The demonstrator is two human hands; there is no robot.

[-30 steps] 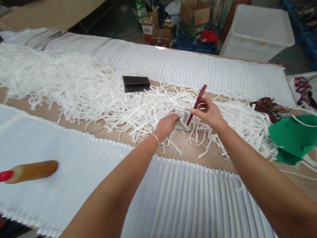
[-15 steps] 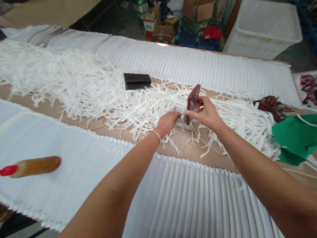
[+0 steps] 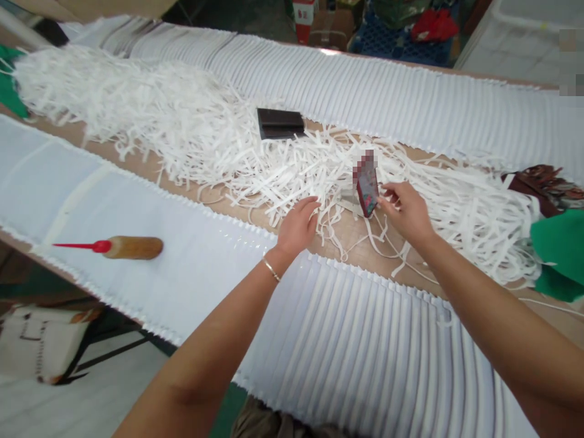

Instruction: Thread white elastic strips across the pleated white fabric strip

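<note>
From my screen, the right grip (image 3: 408,210) is at the right edge of the phone (image 3: 367,190); I can't tell whether it holds it. The phone tilts upright beside a pale stand (image 3: 349,201) among white strips (image 3: 182,115) on the desk (image 3: 365,258). My left grip (image 3: 296,230) is empty, fingers loosely spread. Leftward, a bottle (image 3: 135,247) lies on white sheets (image 3: 347,334).

Shine and matt, one bench (image 3: 351,240)
From here I see a glossy phone (image 3: 367,190), matt papery strips (image 3: 182,121), glossy white sheets (image 3: 182,261) along the near edge, matt green cloth (image 3: 559,249).
</note>
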